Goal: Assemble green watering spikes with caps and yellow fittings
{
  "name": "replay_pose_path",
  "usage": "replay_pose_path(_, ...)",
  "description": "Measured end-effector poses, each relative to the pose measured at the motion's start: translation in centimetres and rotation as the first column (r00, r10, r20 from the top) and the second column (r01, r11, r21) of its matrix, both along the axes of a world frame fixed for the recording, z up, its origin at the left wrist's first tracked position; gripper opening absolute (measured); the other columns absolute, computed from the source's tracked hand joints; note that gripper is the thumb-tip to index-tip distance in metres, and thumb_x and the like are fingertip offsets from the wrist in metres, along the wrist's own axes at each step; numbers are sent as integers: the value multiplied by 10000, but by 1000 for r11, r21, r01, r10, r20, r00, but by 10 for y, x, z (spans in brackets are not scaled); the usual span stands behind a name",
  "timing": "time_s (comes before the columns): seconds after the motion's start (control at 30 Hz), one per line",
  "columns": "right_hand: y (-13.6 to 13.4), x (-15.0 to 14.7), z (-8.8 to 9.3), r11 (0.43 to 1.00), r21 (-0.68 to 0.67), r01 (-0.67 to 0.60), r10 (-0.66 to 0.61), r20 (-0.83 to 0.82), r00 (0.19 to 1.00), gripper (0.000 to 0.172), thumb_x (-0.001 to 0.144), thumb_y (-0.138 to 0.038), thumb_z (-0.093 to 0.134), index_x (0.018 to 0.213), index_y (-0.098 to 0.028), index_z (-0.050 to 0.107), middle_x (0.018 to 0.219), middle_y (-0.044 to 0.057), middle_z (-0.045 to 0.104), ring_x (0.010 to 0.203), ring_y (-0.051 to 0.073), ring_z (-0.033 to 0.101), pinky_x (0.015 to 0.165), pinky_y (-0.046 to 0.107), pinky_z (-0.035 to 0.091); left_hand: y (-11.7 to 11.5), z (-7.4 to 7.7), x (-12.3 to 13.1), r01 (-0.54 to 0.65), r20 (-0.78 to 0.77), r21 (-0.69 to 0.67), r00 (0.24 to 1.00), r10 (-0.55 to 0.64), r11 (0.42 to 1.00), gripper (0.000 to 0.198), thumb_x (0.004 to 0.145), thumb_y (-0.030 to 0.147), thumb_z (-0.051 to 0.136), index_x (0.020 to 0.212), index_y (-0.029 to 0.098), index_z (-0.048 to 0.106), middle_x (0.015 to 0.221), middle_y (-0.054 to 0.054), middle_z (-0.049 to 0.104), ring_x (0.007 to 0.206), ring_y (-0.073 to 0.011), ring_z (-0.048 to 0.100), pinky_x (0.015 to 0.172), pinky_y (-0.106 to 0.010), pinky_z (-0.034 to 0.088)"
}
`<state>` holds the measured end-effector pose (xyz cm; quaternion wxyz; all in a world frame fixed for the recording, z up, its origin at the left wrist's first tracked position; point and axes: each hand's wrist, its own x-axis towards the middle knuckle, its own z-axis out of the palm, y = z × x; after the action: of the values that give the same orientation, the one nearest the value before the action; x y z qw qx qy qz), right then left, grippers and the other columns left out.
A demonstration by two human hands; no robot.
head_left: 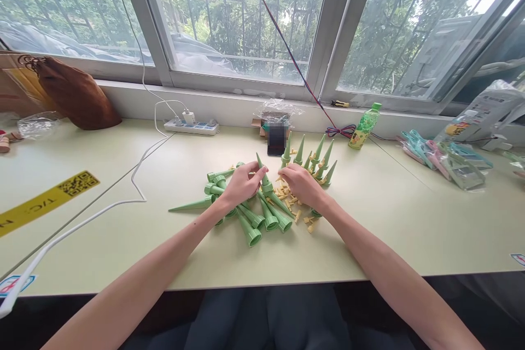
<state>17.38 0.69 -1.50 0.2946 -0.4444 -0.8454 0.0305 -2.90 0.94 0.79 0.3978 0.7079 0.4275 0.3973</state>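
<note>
Left hand [241,181] over the pile, fingers gripping a green cone [266,182], tip up, slightly tilted. Right hand [302,181] just beside it, above the yellow pegs [298,215] — fingers pinched together, can't tell if on a peg. Loose cones [254,235] lie heaped on the bench [328,262] under and around the left hand; upright cones [300,150] stand behind the right. Phone [277,142] behind both hands, bottle [363,128] farther right.
</note>
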Motion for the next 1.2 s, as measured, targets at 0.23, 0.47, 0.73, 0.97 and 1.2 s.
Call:
replay_pose_path(0.23, -18, -11, 4, 989, 143, -32, 61, -209, 976, 270, 1010, -207, 360, 1100, -199, 614, 977, 84, 627, 925, 181, 592, 827, 293, 475, -1, 0, 0, -6, -34, 76, 999, 9, 997, 304, 892, 451, 527, 862, 161, 615, 470, 54, 476, 404, -98, 430, 439, -221, 349)
replay_pose_path(0.47, -21, -16, -2, 978, 197, -65, 113, -242, 964, 269, 1008, -202, 364, 1097, -195, 618, 964, 84, 638, 865, 167, 599, 779, 287, 495, -1, -1, 0, -21, -38, 112, 999, 25, 993, 302, 905, 439, 516, 783, 167, 567, 470, 63, 435, 422, -90, 414, 447, -216, 333)
replay_pose_path(0.73, -19, -17, -5, 958, 281, -63, 146, -283, 948, 223, 989, -173, 411, 1057, -194, 622, 907, 78, 647, 794, 169, 598, 710, 292, 497, 0, -3, 0, -20, -40, 150, 999, 27, 988, 337, 882, 437, 549, 676, 181, 472, 493, 62, 432, 443, -84, 414, 444, -214, 327)
replay_pose_path(0.97, -20, -16, -4, 962, 266, -58, 139, -295, 945, 209, 984, -177, 426, 1048, -183, 626, 890, 73, 651, 738, 155, 590, 689, 282, 489, -3, 0, 1, -41, -35, 194, 998, 48, 980, 336, 873, 444, 551, 672, 181, 491, 510, 60, 434, 458, -86, 419, 456, -214, 366)
replay_pose_path(1.2, -23, -18, -4, 983, 180, -39, 106, -383, 918, 199, 976, -193, 449, 1033, -172, 639, 905, 69, 677, 682, 139, 577, 652, 274, 492, -6, -2, 3, -25, 8, 231, 1000, 24, 973, 287, 877, 410, 580, 726, 171, 530, 607, 44, 454, 527, -85, 426, 475, -204, 366)
